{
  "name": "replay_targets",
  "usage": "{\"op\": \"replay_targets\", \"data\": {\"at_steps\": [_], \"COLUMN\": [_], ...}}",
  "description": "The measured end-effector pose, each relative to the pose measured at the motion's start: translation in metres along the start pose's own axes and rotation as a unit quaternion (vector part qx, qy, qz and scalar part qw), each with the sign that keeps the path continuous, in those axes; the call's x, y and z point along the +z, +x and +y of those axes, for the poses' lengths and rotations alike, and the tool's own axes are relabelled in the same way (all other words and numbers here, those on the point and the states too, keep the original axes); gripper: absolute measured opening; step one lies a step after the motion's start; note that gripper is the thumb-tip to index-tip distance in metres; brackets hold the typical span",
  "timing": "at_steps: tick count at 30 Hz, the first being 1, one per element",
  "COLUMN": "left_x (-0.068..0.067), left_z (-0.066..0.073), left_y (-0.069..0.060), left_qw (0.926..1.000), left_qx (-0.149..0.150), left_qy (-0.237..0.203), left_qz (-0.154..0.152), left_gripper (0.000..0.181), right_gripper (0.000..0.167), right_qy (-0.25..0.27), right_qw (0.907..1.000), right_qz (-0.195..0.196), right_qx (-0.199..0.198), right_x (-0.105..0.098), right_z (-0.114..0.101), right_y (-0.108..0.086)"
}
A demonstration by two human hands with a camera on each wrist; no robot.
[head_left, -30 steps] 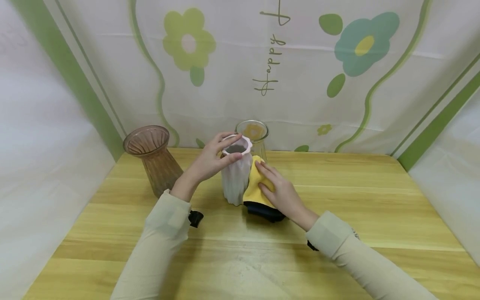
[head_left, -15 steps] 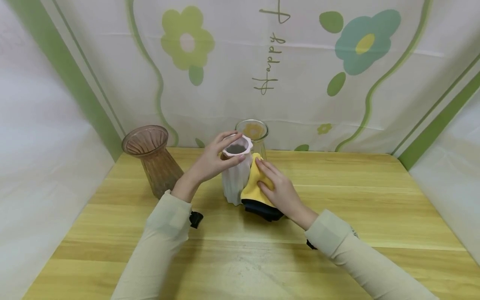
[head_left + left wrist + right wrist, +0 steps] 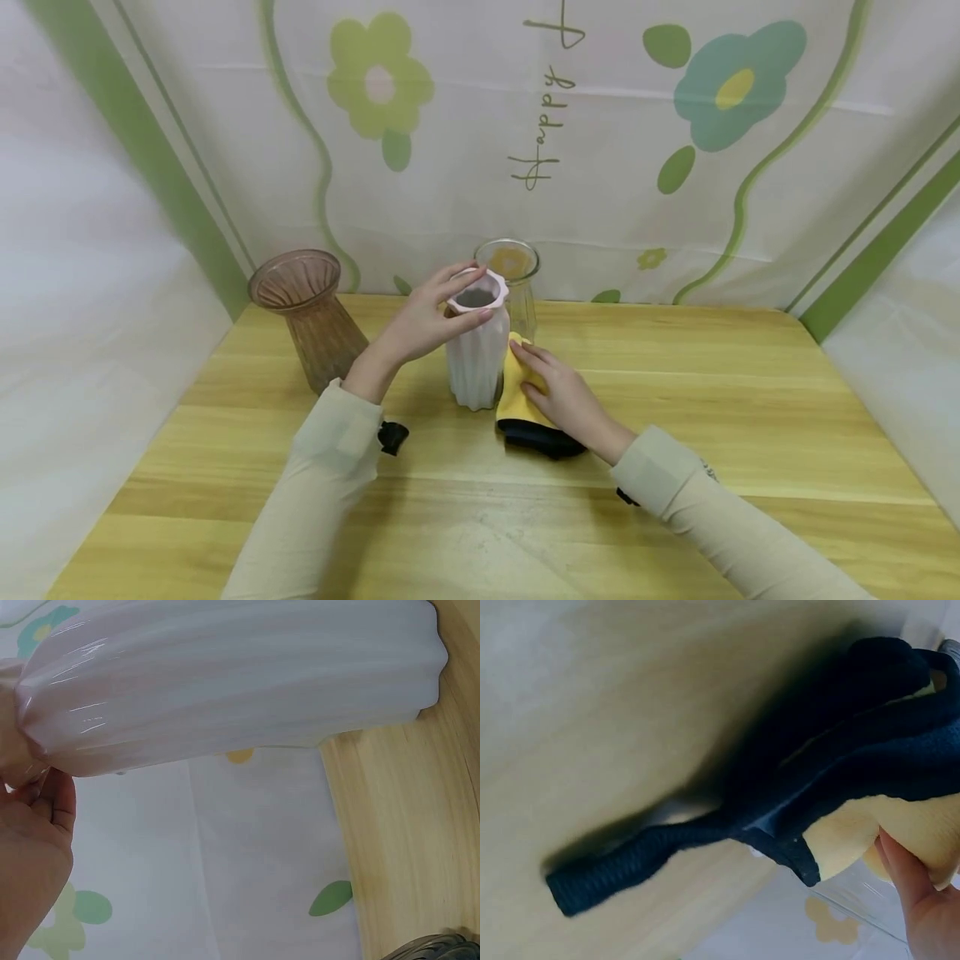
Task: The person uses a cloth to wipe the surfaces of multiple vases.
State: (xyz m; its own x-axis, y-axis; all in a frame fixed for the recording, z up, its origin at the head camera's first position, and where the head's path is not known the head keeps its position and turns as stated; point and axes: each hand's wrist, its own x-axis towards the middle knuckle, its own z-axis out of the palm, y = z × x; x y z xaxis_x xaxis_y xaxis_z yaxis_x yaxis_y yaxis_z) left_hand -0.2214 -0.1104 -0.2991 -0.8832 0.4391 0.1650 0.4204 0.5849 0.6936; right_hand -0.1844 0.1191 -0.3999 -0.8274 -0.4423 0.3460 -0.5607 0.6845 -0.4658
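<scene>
A white fluted vase with a wavy pinkish rim stands upright on the table in the head view. My left hand grips it at the rim, thumb on the near side and fingers across the far side. The left wrist view shows the vase's glossy ribbed wall up close. With my right hand I hold a yellow cloth with a black edge against the vase's right side. In the right wrist view a loose black strap trails from the cloth, and my thumb presses into the yellow part.
A brownish-pink glass vase stands at the left, partly behind my left forearm. Behind the white vase is a clear glass vase. The wooden table ends at a flower-printed curtain.
My right hand and the yellow cloth rose slightly, then slid down along the white vase's right side. The left hand keeps its grip on the rim.
</scene>
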Motion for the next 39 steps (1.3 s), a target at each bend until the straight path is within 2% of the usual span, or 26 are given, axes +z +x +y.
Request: {"op": "replay_targets", "data": {"at_steps": [11,16,20,25,32,39], "left_x": [0.003,0.006,0.008,0.006,0.003,0.005], "left_z": [-0.001,-0.004,-0.004,-0.004,-0.005,-0.007], "left_y": [0.003,0.004,0.004,0.003,0.002,0.002], "left_qw": [0.9994,0.9974,0.9958,0.9975,0.9975,0.9962], "left_qx": [0.009,0.031,0.044,0.045,0.043,0.06], "left_qy": [-0.032,-0.064,-0.078,-0.05,-0.047,-0.058], "left_qz": [0.001,0.011,0.019,0.021,0.03,0.024], "left_gripper": [0.062,0.06,0.059,0.061,0.064,0.062], "right_gripper": [0.061,0.06,0.061,0.062,0.063,0.06], "right_qy": [0.031,0.042,0.048,0.055,0.038,-0.023], "right_qw": [0.9983,0.9936,0.9917,0.9935,0.9984,0.9985], "right_qz": [0.048,0.095,0.107,0.089,0.039,-0.045], "right_qx": [-0.016,-0.043,-0.051,-0.045,-0.014,0.022], "right_x": [-0.015,-0.02,-0.022,-0.017,-0.003,0.006], "right_z": [-0.009,-0.015,-0.017,-0.015,-0.007,-0.003], "right_y": [0.006,0.012,0.015,0.012,0.004,-0.004]}}
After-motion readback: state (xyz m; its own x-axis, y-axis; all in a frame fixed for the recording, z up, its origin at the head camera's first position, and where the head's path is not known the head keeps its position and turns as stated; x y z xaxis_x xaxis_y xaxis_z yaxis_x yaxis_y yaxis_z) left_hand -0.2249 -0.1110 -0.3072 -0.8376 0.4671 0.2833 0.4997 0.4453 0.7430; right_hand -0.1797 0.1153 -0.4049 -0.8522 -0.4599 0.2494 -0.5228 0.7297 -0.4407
